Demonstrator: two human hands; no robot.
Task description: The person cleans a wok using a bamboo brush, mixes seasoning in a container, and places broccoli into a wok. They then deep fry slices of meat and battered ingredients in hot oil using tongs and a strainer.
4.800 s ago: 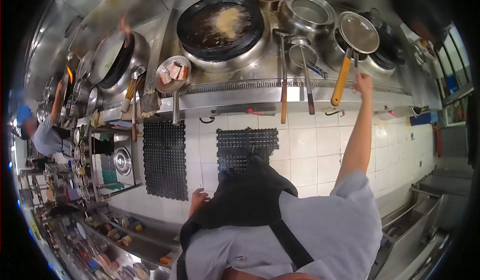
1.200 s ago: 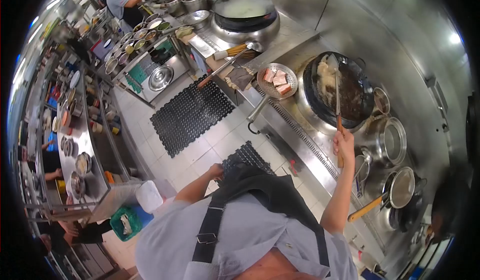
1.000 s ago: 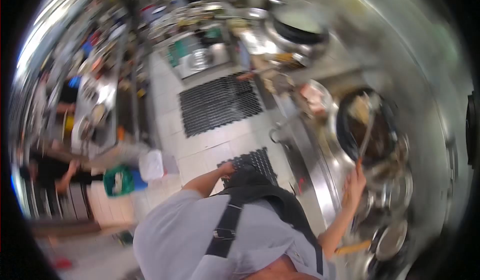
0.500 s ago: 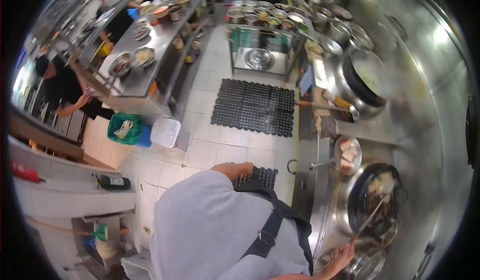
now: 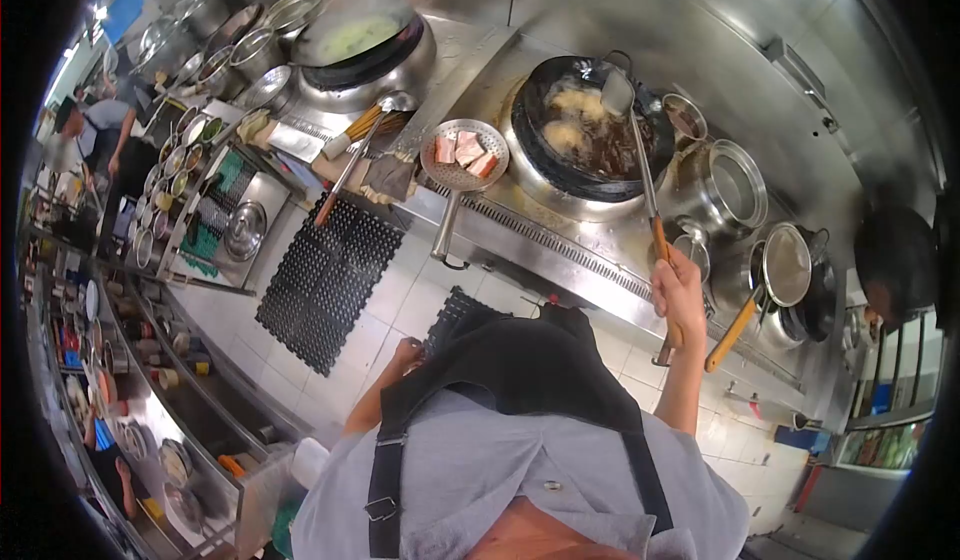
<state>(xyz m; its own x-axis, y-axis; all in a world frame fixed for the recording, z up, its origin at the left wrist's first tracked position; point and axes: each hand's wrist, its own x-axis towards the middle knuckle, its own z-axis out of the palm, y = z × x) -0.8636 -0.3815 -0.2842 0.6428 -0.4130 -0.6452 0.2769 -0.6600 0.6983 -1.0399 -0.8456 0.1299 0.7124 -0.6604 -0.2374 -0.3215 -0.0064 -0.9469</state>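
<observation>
My right hand [image 5: 680, 295] is closed round the wooden handle of a long wok ladle [image 5: 647, 182]. The ladle's metal head rests inside a black wok [image 5: 545, 160], at the far rim. Dark bubbling oil fills the wok, with pale golden pieces of food [image 5: 577, 120] frying in it; I cannot tell what food they are. My left hand [image 5: 407, 352] hangs low beside my apron, fingers loosely curled, with nothing visible in it. Left of the wok, a perforated strainer [image 5: 447, 222] holds several chunks of raw-looking meat [image 5: 466, 147], its handle sticking out over the counter edge.
A second, steaming wok [image 5: 355, 45] with pale green liquid stands further left. Another ladle [image 5: 352, 160] juts past the counter edge. Metal pots [image 5: 735, 188] and a wooden-handled strainer [image 5: 735, 330] are at my right. Black rubber mats [image 5: 335, 280] cover some floor. Other people work at far left.
My view has swung right, so the woks now lie in front of me. My right hand still holds the ladle, its head now at the wok's far side. My left hand stays low.
</observation>
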